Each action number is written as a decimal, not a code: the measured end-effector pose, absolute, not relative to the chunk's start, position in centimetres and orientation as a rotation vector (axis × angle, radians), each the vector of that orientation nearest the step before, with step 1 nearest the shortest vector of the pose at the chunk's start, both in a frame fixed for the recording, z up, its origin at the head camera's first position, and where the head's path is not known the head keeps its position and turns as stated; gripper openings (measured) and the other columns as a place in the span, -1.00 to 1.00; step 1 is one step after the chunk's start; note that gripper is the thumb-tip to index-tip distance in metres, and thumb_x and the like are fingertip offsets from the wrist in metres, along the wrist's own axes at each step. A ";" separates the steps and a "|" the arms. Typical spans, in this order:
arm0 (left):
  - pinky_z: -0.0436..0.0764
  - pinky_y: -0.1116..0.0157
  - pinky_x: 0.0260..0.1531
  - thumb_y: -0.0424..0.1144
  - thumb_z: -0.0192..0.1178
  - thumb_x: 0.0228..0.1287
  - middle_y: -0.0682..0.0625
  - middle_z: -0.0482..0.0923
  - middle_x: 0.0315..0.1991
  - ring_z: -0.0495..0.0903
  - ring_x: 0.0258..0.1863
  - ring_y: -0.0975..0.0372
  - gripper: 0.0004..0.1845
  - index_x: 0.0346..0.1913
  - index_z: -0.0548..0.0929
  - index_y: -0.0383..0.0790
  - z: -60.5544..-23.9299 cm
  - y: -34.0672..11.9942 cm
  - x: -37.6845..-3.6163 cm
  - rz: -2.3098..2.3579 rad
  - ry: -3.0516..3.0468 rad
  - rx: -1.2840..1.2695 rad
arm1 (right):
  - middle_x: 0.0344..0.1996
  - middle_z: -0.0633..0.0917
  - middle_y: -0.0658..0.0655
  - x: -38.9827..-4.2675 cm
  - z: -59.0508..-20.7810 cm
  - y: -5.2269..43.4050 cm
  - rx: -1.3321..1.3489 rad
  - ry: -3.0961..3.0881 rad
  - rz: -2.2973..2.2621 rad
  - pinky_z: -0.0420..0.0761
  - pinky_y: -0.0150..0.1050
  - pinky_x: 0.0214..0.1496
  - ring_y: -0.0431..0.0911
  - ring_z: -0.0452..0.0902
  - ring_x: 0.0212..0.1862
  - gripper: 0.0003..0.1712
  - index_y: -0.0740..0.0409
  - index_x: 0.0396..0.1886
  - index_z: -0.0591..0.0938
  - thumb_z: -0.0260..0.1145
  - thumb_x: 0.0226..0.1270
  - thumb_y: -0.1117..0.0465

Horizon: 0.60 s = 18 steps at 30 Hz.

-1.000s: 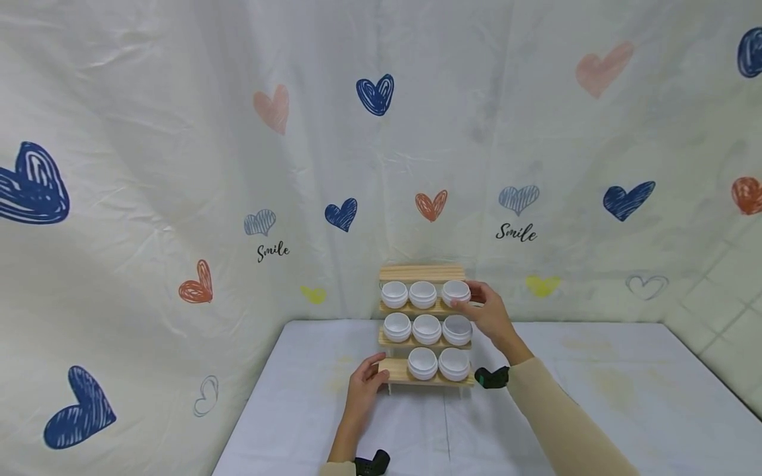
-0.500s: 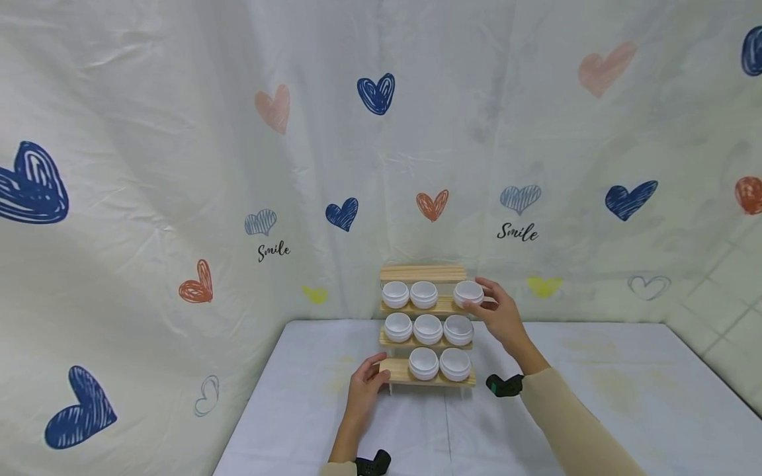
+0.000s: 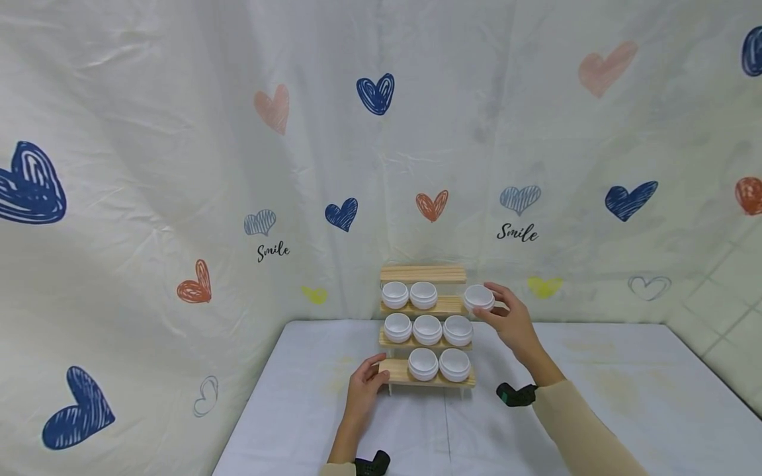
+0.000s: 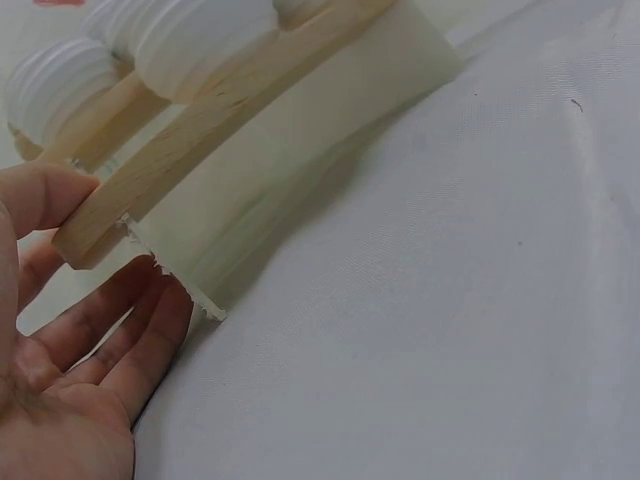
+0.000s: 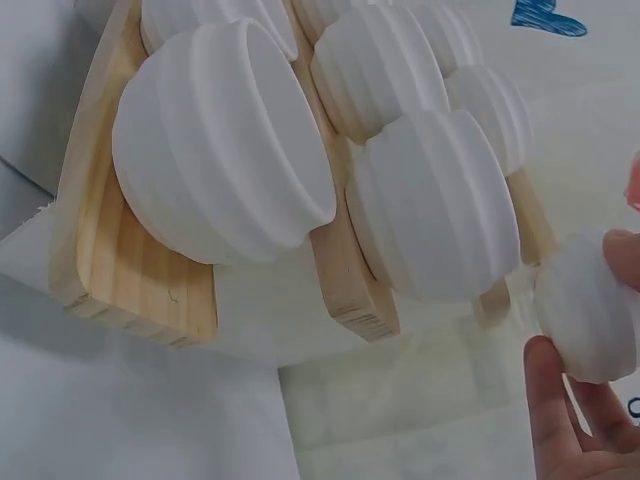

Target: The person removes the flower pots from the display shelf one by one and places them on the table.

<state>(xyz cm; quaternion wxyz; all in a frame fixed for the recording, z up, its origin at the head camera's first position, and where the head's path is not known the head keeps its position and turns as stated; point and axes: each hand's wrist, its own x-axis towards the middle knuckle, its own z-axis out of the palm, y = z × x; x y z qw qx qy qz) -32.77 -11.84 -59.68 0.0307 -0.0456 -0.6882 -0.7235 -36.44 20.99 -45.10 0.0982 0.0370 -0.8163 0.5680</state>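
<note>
A tiered wooden display stand (image 3: 395, 371) carries several small white bowls (image 3: 423, 363) on its steps. My right hand (image 3: 513, 325) pinches one white bowl (image 3: 478, 297) between thumb and fingers, just off the right end of the second step from the top. In the right wrist view that held bowl (image 5: 588, 308) hangs beside the stand, apart from the others. My left hand (image 3: 363, 389) grips the left end of the lowest step. Seen from the left wrist, the thumb lies on the board (image 4: 150, 175) and the other fingers are beneath and behind it.
The stand is on a white-covered table (image 3: 583, 390), close to a white curtain (image 3: 381, 158) printed with hearts. Two bowls (image 3: 409, 295) share the step that the held bowl is beside. The top board (image 3: 423, 274) bears no bowl.
My right hand has drawn the bowl off the right end of the second step, moving right and slightly toward me. The left hand has stayed on the lowest step.
</note>
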 end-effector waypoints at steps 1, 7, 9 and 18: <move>0.67 0.38 -0.04 -0.27 0.26 0.40 -0.24 0.66 0.12 0.68 -0.04 0.25 -0.55 0.31 0.57 -0.23 -59.7 -11.8 -32.8 -2.226 -2.122 -0.146 | 0.35 0.45 0.29 -36.3 -45.1 21.1 0.110 -2.414 1.683 0.57 -0.49 -0.04 -0.01 0.57 0.07 -0.12 0.01 0.58 0.27 0.44 0.36 0.00; 0.67 0.38 -0.04 -0.27 0.27 0.39 -0.25 0.66 0.13 0.67 -0.03 0.23 -0.54 0.31 0.57 -0.23 -59.5 -11.8 -32.7 -2.244 -2.117 -0.136 | 0.35 0.45 0.30 -35.8 -45.5 21.7 0.117 -2.393 1.707 0.59 -0.50 -0.07 -0.25 0.59 -0.08 -0.13 0.00 0.57 0.27 0.46 0.35 0.07; 0.66 0.38 -0.05 -0.28 0.27 0.39 -0.26 0.66 0.12 0.67 -0.04 0.23 -0.54 0.32 0.57 -0.24 -59.4 -11.8 -32.7 -2.254 -2.110 -0.130 | 0.36 0.44 0.31 -35.6 -45.6 21.9 0.120 -2.390 1.719 0.60 -0.51 -0.07 -0.28 0.59 -0.10 -0.12 0.00 0.58 0.27 0.46 0.35 0.07; 0.66 0.37 -0.02 -0.29 0.27 0.39 -0.25 0.65 0.14 0.67 -0.02 0.21 -0.54 0.32 0.57 -0.22 -59.1 -11.7 -32.6 -2.279 -2.104 -0.113 | 0.40 0.42 0.29 -34.8 -45.8 22.5 0.033 -2.422 1.705 0.57 -0.52 -0.07 -0.21 0.60 -0.05 -0.08 -0.02 0.59 0.25 0.47 0.33 0.01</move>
